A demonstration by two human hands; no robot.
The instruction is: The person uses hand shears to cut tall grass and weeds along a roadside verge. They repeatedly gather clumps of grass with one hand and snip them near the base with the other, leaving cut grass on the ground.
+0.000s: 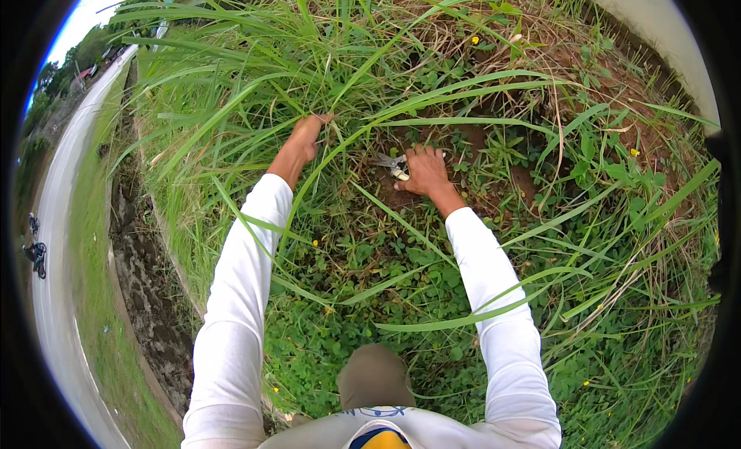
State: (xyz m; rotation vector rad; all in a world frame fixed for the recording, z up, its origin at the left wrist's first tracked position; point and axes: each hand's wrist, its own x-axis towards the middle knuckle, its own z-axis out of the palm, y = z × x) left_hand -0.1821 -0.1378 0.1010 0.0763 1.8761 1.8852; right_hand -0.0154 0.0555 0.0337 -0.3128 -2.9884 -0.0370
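In my right hand (426, 171) is a pair of pruning shears (395, 164) with pale handles, its blades parted and pointing left over bare soil and low stems. My left hand (305, 137) is at the base of a clump of long-bladed grass (278, 84), its fingers closed around some stems. Blades partly hide those fingertips. Several long grass blades arch across and in front of both white sleeves. A gap of low plants and soil lies between the two hands.
Leafy ground cover (359, 275) with small yellow flowers spreads around my knee (375, 376). To the left run a stone-lined ditch (147, 263), a grass verge (98, 235) and a paved road (58, 263) with motorcycles (39, 259). A pale strip (654, 26) borders the slope at upper right.
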